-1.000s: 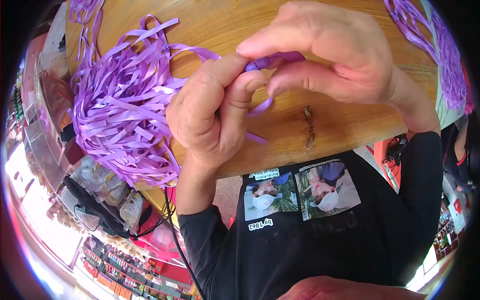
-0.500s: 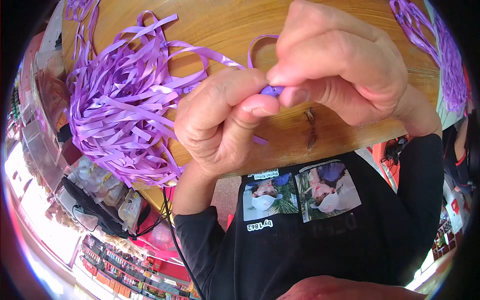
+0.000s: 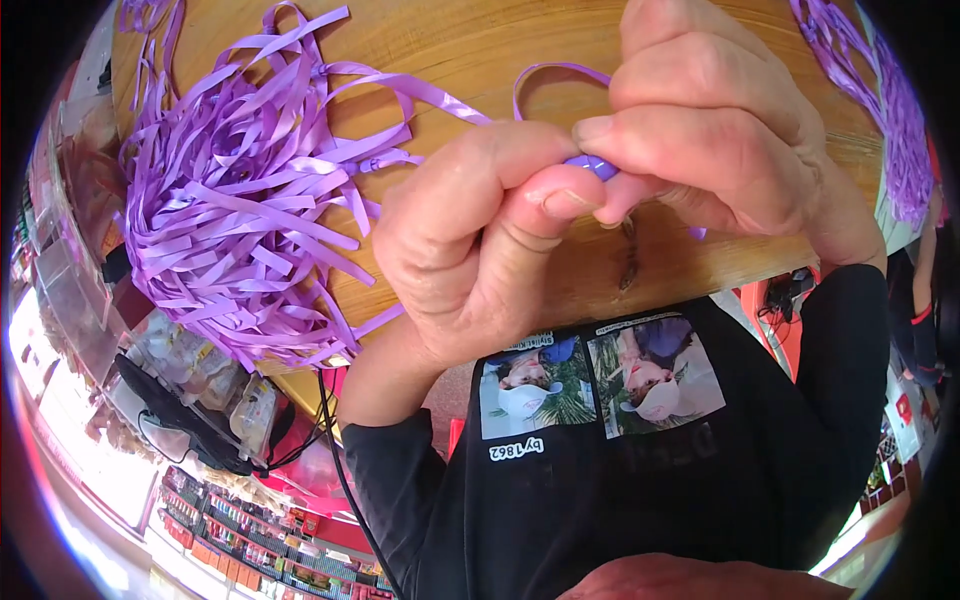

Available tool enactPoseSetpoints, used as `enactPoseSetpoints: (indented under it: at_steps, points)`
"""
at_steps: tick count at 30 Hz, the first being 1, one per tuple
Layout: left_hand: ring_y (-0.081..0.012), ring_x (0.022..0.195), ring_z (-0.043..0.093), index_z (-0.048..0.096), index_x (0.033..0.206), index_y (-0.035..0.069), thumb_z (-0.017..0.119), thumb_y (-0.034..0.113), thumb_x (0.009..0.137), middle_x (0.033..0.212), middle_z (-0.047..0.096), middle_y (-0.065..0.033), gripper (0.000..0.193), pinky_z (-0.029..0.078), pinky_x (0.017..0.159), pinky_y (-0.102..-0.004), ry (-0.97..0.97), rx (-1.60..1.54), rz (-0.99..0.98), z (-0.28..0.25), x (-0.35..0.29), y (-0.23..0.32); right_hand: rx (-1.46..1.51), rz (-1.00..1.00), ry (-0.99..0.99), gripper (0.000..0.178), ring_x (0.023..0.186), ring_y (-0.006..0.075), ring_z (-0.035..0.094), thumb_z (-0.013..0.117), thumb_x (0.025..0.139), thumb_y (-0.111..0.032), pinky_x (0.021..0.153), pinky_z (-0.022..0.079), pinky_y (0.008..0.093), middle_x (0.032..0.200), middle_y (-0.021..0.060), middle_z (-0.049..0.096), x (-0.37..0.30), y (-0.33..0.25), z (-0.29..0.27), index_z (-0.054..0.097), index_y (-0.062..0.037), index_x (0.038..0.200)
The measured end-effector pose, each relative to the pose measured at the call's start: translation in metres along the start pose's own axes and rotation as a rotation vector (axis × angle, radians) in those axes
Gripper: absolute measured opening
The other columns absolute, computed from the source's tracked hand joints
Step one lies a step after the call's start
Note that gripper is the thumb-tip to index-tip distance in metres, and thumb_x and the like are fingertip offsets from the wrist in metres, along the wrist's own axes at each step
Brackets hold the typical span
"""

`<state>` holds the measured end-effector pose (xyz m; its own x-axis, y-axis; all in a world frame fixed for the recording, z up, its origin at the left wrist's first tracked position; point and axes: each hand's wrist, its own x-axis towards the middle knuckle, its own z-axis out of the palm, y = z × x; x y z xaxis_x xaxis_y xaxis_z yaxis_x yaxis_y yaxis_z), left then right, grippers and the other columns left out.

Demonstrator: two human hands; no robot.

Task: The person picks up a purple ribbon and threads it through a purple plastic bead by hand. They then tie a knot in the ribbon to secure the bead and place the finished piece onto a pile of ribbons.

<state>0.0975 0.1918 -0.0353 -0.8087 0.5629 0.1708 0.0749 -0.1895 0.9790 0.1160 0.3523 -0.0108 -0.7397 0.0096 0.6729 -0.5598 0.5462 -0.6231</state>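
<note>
Head view: left hand (image 3: 460, 235) angled up and inward, thumb and index pinching bunched purple satin ribbon (image 3: 592, 166) over wooden table (image 3: 470, 45). Right hand (image 3: 720, 130) arches in opposite, fingers curled, thumb and index gripping same ribbon. Ribbon pile (image 3: 230, 200) at left. Black shirt (image 3: 640, 510): photo prints (image 3: 656, 376), white lettering (image 3: 516, 450).

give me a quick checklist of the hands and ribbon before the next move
1. Left hand pinching the purple ribbon piece: ok, between thumb and forefinger.
2. Right hand at that piece: ok, its thumb and forefinger meet there too.
3. Piece fully visible: not ok, fingers cover part of it.
4. Ribbon loop free of tangles: cannot tell, its ends pass out of sight at the hands.
5. Ribbon pile apart from left hand: not ok, strands run up to it.
</note>
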Motion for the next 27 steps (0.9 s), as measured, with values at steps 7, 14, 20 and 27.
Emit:
enactPoseSetpoints:
  at_steps: [7,14,20,27]
  points:
    - [-0.0035,0.046,0.032,0.056,0.086,0.003,0.050,0.030,0.093,0.058,0.049,0.0000,0.029,0.024,0.042,-0.0189,0.049,-0.145,-0.111,-0.004,0.001,-0.002,0.300,0.014,-0.328,0.014,0.057,0.0205,0.058,0.067,0.077,-0.010,0.046,0.044,0.0250,0.070,0.0093,0.059,0.003,0.023,-0.012,0.061,-0.0007,0.086]
    - [-0.0012,0.052,0.035,0.060,0.089,0.002,0.051,0.020,0.093,0.060,0.047,0.0056,0.021,0.028,0.048,-0.0177,0.104,-0.436,-0.318,-0.002,0.008,0.003,0.299,0.154,-0.409,0.030,0.070,0.0241,0.063,0.070,0.077,-0.015,0.056,0.049,0.0278,0.081,0.0138,0.062,0.014,0.023,-0.026,0.061,0.0040,0.098]
    - [-0.0052,0.044,0.027,0.055,0.095,0.002,0.044,0.028,0.096,0.054,0.037,0.0027,0.028,0.020,0.040,-0.0220,0.113,-0.321,-0.347,-0.004,0.012,0.001,0.286,0.233,-0.421,0.031,0.070,0.0236,0.063,0.071,0.076,-0.013,0.057,0.049,0.0264,0.083,0.0134,0.062,0.019,0.019,-0.034,0.061,0.0033,0.101]
    - [-0.0046,0.045,0.027,0.056,0.097,0.001,0.046,0.025,0.095,0.055,0.036,0.0031,0.026,0.019,0.040,-0.0220,0.118,-0.351,-0.336,-0.004,0.011,0.006,0.189,0.318,-0.535,0.030,0.068,0.0226,0.062,0.067,0.079,-0.006,0.055,0.048,0.0259,0.082,0.0126,0.062,0.030,0.010,-0.041,0.059,0.0035,0.107]
